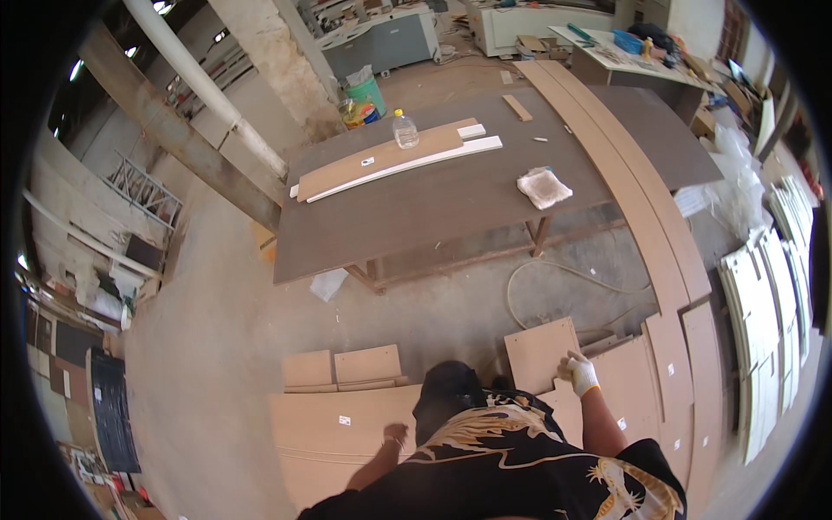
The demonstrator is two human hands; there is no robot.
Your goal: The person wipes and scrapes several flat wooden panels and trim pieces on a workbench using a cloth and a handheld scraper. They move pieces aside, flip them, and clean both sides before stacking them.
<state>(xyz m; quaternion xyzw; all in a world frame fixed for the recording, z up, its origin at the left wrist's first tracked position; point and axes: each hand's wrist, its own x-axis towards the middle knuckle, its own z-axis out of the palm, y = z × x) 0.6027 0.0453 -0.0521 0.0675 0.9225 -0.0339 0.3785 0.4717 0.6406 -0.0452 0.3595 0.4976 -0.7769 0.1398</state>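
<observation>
My own hands are out of view, so I cannot tell how my fingers are set. Right below me a person in a black printed shirt [520, 468] bends forward. Their white-gloved right hand [579, 374] rests with fingers curled on the edge of a small square board [537, 347]. Their left hand [396, 433] lies on a big pale sheet [329, 425]; its fingers are too small to read. Two short boards [342, 367] lie just beyond that sheet on the dusty floor [217, 347]. A hose [563, 270] loops near the table legs. Long curved strips [646, 208] run along the right. The brown table [433, 217] carries a long plank [381, 160], a plastic bottle [405, 130] and a white cloth [543, 187]. A green bucket [368, 94] stands behind it.
</observation>
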